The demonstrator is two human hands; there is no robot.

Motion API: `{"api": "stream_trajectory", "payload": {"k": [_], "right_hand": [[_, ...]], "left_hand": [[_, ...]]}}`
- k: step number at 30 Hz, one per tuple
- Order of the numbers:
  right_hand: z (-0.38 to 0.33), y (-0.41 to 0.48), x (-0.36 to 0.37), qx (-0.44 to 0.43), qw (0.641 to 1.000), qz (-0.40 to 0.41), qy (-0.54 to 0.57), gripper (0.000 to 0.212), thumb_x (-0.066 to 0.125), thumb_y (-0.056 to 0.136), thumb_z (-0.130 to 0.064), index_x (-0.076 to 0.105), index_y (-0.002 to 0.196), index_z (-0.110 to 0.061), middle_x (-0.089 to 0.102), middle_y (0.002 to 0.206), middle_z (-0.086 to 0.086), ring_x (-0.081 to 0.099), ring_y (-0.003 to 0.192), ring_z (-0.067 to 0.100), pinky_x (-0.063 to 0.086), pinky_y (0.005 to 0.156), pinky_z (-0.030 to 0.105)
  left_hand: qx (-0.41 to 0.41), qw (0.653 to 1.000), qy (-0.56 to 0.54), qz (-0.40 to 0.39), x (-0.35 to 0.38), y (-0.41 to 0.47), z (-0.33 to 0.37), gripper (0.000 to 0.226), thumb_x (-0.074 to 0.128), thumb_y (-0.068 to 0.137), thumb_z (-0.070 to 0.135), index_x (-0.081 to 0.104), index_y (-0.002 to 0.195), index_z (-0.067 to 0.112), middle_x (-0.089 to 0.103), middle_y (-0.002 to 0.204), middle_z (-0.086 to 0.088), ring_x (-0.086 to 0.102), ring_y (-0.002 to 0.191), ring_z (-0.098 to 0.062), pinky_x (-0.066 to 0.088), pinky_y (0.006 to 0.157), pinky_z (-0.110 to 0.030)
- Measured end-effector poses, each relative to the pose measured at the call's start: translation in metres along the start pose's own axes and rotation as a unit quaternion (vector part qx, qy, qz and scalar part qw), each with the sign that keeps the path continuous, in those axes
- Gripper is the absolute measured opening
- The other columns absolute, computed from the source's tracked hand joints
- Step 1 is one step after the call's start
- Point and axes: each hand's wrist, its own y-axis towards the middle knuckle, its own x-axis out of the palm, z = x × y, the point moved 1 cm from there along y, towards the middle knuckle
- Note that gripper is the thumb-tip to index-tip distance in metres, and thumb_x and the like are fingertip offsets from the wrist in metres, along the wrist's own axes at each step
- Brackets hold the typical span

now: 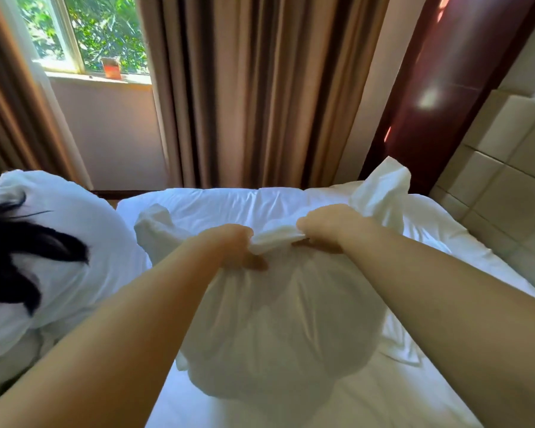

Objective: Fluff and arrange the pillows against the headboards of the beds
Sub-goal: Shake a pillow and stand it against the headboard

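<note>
Both bare forearms extended forward over the bed (291, 406); left hand (232, 242) and right hand (325, 223) clenched side by side on the bunched top edge of a white pillow (275, 319) standing on the sheet. Second pillow (59, 242) at left; tiled headboard (501, 186) right; curtain (244, 88) and window (84, 32) beyond.

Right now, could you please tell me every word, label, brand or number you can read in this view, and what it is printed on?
None can be read.
Small orange container on the windowsill: any print on it is too blurred to read.
White fabric pillow gripped by both hands, white bed sheet, beige padded headboard: no text shows.
</note>
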Motion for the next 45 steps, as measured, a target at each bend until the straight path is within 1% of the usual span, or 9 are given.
{"api": "stream_trajectory", "payload": {"k": [6, 12, 16, 19, 24, 28, 33, 39, 45], "right_hand": [[0.025, -0.006, 0.011, 0.033, 0.999, 0.005, 0.01, 0.027, 0.042, 0.096, -0.028, 0.064, 0.106, -0.013, 0.061, 0.107, 0.002, 0.052, 0.085, 0.022, 0.046, 0.081, 0.039], [0.102, -0.057, -0.004, 0.084, 0.993, 0.038, 0.072, 0.025, 0.046, 0.089, -0.021, 0.061, 0.109, -0.021, 0.065, 0.1, 0.0, 0.061, 0.09, 0.025, 0.053, 0.08, 0.039], [0.172, -0.131, -0.015, 0.126, 0.979, 0.11, 0.117, 0.019, 0.042, 0.092, -0.021, 0.059, 0.097, -0.016, 0.065, 0.105, 0.005, 0.057, 0.087, 0.025, 0.046, 0.071, 0.033], [0.226, -0.18, -0.008, 0.151, 0.969, 0.155, 0.116, 0.011, 0.042, 0.092, -0.021, 0.05, 0.084, -0.021, 0.063, 0.105, 0.007, 0.055, 0.086, 0.027, 0.047, 0.074, 0.035], [0.318, -0.279, 0.02, 0.189, 0.958, 0.187, 0.107, 0.04, 0.047, 0.087, -0.062, 0.04, 0.074, -0.025, 0.052, 0.083, -0.002, 0.048, 0.078, 0.021, 0.037, 0.068, 0.031], [0.392, -0.355, 0.061, 0.24, 0.944, 0.212, 0.074, 0.061, 0.053, 0.071, -0.077, 0.047, 0.099, -0.023, 0.059, 0.099, 0.002, 0.054, 0.086, 0.023, 0.041, 0.07, 0.033], [0.473, -0.429, 0.119, 0.313, 0.936, 0.149, 0.062, 0.059, 0.059, 0.069, -0.07, 0.06, 0.106, -0.023, 0.067, 0.105, 0.002, 0.062, 0.092, 0.025, 0.046, 0.069, 0.032], [0.549, -0.482, 0.188, 0.397, 0.91, 0.109, 0.038, 0.007, 0.053, 0.082, -0.022, 0.06, 0.084, -0.021, 0.068, 0.098, 0.002, 0.063, 0.085, 0.025, 0.046, 0.068, 0.031], [0.624, -0.509, 0.231, 0.461, 0.88, 0.112, 0.012, 0.024, 0.049, 0.087, -0.011, 0.066, 0.103, -0.016, 0.067, 0.108, 0.005, 0.063, 0.099, 0.028, 0.038, 0.067, 0.029]], "left_hand": [[-0.003, 0.999, 0.049, -0.016, -0.004, 0.014, 0.035, 0.036, 0.055, 0.082, 0.06, 0.058, 0.103, 0.031, 0.066, 0.099, 0.007, 0.059, 0.087, -0.019, 0.04, 0.073, -0.033], [0.086, 0.974, 0.166, 0.13, -0.055, 0.009, 0.12, 0.032, 0.046, 0.092, 0.047, 0.059, 0.118, 0.032, 0.063, 0.117, 0.009, 0.059, 0.111, -0.019, 0.041, 0.077, -0.033], [0.141, 0.933, 0.235, 0.233, -0.096, 0.0, 0.209, 0.016, 0.047, 0.093, 0.022, 0.06, 0.102, 0.025, 0.065, 0.106, 0.006, 0.063, 0.101, -0.02, 0.047, 0.071, -0.034], [0.175, 0.899, 0.289, 0.278, -0.113, -0.009, 0.283, 0.022, 0.054, 0.093, 0.018, 0.058, 0.115, 0.021, 0.065, 0.112, 0.001, 0.064, 0.103, -0.023, 0.046, 0.072, -0.034], [0.204, 0.869, 0.314, 0.325, -0.11, -0.024, 0.419, 0.031, 0.061, 0.091, 0.017, 0.055, 0.122, 0.021, 0.064, 0.114, 0.0, 0.065, 0.103, -0.024, 0.05, 0.078, -0.034], [0.254, 0.851, 0.298, 0.349, -0.086, -0.025, 0.532, 0.022, 0.061, 0.093, 0.02, 0.058, 0.115, 0.022, 0.066, 0.107, 0.001, 0.067, 0.097, -0.023, 0.053, 0.08, -0.036], [0.305, 0.849, 0.277, 0.33, -0.037, -0.015, 0.66, 0.024, 0.053, 0.094, 0.021, 0.058, 0.117, 0.026, 0.065, 0.111, 0.002, 0.065, 0.102, -0.024, 0.049, 0.078, -0.037], [0.383, 0.833, 0.26, 0.302, 0.014, 0.01, 0.787, 0.038, 0.043, 0.098, 0.023, 0.048, 0.131, 0.041, 0.063, 0.123, 0.005, 0.06, 0.115, -0.023, 0.047, 0.086, -0.038], [0.428, 0.799, 0.276, 0.32, 0.042, 0.055, 0.891, 0.039, 0.042, 0.096, 0.025, 0.047, 0.133, 0.037, 0.063, 0.123, 0.006, 0.06, 0.114, -0.02, 0.033, 0.097, -0.037]]}}
